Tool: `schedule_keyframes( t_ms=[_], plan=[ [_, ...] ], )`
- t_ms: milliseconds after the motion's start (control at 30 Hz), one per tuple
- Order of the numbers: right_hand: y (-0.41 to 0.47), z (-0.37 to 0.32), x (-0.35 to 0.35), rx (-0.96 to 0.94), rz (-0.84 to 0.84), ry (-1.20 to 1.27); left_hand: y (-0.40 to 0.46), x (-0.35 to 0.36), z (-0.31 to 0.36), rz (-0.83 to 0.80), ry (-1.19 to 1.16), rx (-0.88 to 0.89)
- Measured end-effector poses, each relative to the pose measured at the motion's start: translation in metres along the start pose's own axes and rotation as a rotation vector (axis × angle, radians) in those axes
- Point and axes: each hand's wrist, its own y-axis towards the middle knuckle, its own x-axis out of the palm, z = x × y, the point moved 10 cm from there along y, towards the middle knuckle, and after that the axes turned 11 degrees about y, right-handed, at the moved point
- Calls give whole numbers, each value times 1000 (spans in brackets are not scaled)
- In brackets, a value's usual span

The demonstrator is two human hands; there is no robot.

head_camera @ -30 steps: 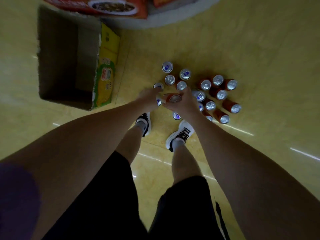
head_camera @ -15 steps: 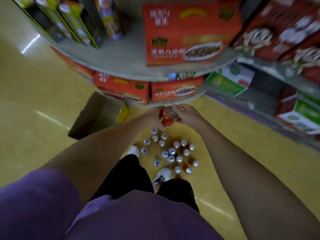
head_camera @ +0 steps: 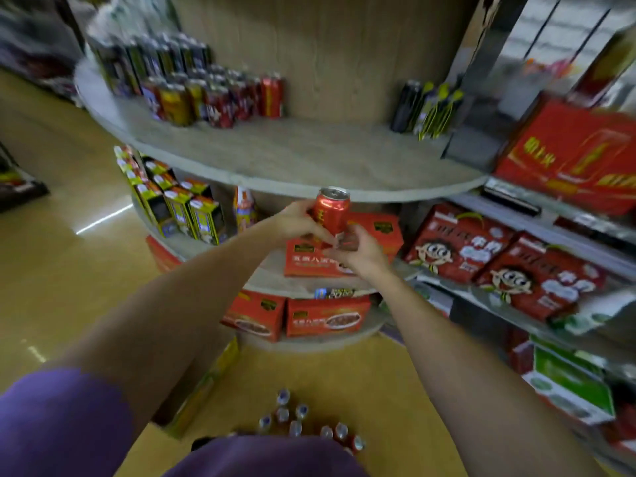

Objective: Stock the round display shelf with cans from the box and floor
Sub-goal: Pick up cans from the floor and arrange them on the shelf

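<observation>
I hold one red can (head_camera: 331, 210) upright in front of the round display shelf (head_camera: 292, 156), just below the rim of its top tier. My left hand (head_camera: 296, 220) grips the can's left side. My right hand (head_camera: 356, 251) curls round its bottom end. A row of red and dark cans (head_camera: 213, 98) stands on the left of the top tier. Several more cans (head_camera: 303, 425) stand on the floor near my feet. The cardboard box (head_camera: 203, 383) sits on the floor to the left, mostly hidden by my left arm.
Red cartons (head_camera: 323, 315) fill the lower round tiers. Yellow and black cartons (head_camera: 179, 204) stand on the middle tier at left. Straight shelves with red and green boxes (head_camera: 509, 270) run along the right. Dark packs (head_camera: 426, 108) stand on the top tier at right.
I rose from bending over the floor cans and lifted the red can in both hands from floor level up to just below the top tier.
</observation>
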Motion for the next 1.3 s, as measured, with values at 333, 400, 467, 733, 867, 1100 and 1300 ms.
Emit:
schedule_keyframes(
  t_ms=[333,400,467,733,867,1100,1300],
  plan=[
    [38,-142,-16,-270,74,20,-7,-104,115,178,-184,153],
    [48,-158,-15,-288,56,0,-9,-126,127,181,-143,158],
    [62,-171,-12,-301,45,7,-5,-147,135,191,-95,172],
    [142,-207,18,-280,69,66,59,-228,140,274,-76,190],
    [190,-214,25,-288,200,81,100,-261,126,299,-57,197],
    [268,-178,51,-184,317,63,165,-288,77,165,64,223],
    [309,-145,78,-54,368,-52,207,-301,38,90,275,266]
  ],
)
